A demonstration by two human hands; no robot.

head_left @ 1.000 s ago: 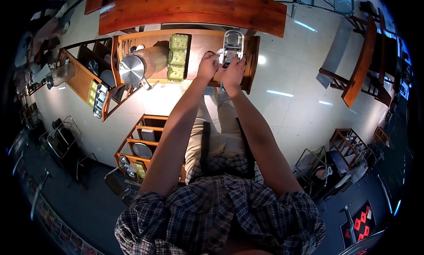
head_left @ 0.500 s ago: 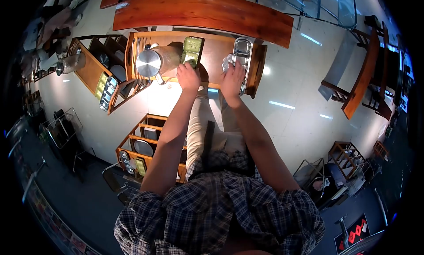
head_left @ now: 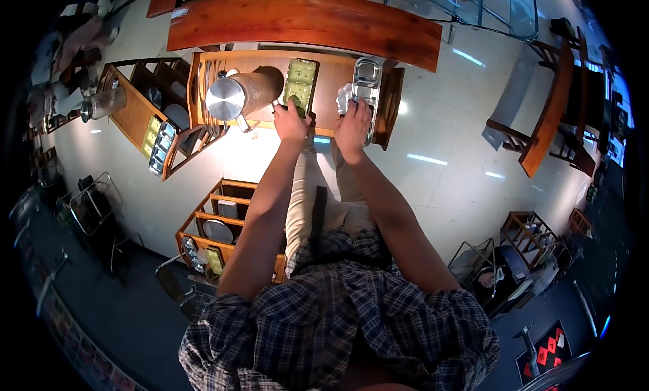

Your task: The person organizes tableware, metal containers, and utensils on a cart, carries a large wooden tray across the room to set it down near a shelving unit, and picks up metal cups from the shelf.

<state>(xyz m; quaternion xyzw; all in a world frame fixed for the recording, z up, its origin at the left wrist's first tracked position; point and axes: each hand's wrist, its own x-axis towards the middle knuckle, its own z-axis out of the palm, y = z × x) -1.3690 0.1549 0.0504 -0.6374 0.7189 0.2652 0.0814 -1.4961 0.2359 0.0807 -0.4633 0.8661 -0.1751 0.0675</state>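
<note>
On the wooden shelf surface (head_left: pixel 331 113), my left hand (head_left: pixel 292 123) grips the near end of a green compartment tray (head_left: pixel 299 80), fingers bent round its edge. My right hand (head_left: pixel 353 127) rests over the near part of a silver metal compartment tray (head_left: pixel 367 73), its fingers closed; what they hold there is too small to make out. Crumpled whitish plastic or cloth (head_left: pixel 343 99) lies just left of the metal tray, by my right fingers. A large jar with a round metal lid (head_left: pixel 226 99) lies left of the green tray.
An orange-brown wooden bench (head_left: pixel 304 19) runs behind the shelf. Cutlery (head_left: pixel 208 86) lies left of the jar. Another wooden unit with trays (head_left: pixel 138 120) stands at the left, and a third (head_left: pixel 226 218) stands beside my legs. People are partly visible at the upper left.
My left hand has left the metal tray and moved left to the green tray's near end. My right hand has stayed at the metal tray. The view has shifted slightly.
</note>
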